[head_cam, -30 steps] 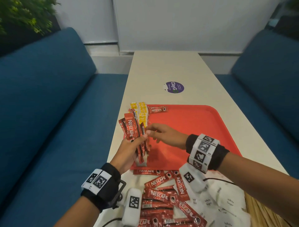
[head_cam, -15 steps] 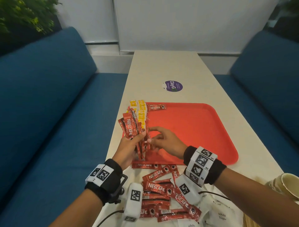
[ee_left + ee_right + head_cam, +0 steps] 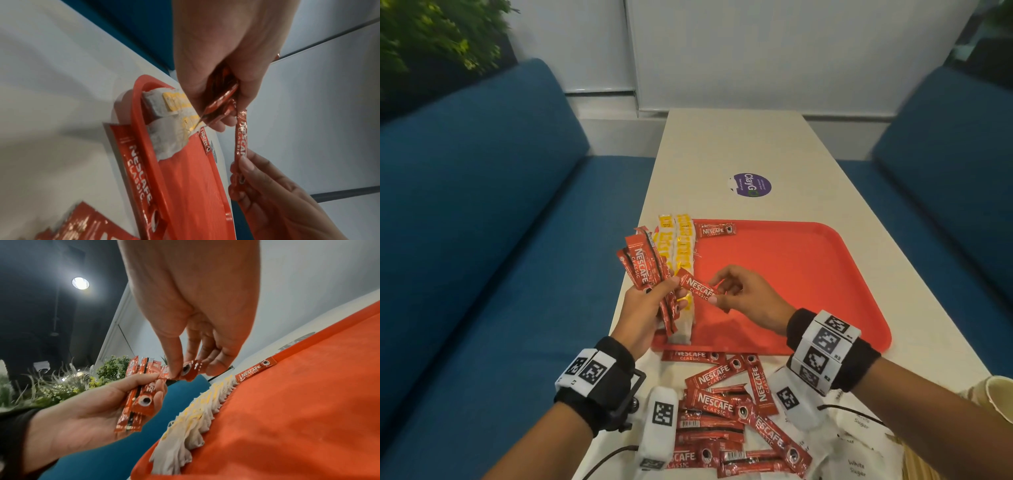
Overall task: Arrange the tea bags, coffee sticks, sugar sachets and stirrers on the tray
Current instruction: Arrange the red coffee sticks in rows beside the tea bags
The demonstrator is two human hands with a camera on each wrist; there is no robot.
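Observation:
My left hand (image 3: 650, 308) grips a fanned bundle of red coffee sticks (image 3: 642, 263) above the left edge of the red tray (image 3: 808, 274). My right hand (image 3: 736, 294) pinches one end of a single coffee stick (image 3: 697, 288) whose other end still touches the left thumb; in the right wrist view this stick (image 3: 186, 370) sits between thumb and fingers. A row of tea bags with yellow tags (image 3: 681, 246) lines the tray's left side. One coffee stick (image 3: 717, 229) lies at the tray's far left corner.
Several loose coffee sticks (image 3: 726, 404) lie on the table in front of the tray. White sugar sachets (image 3: 859, 448) lie at the near right, beside a paper cup (image 3: 996, 401). A purple sticker (image 3: 751, 185) marks the table beyond the tray. Blue sofas flank both sides.
My right hand has drawn one coffee stick out of the left hand's bundle, towards the right over the tray. The left hand has lifted its bundle slightly.

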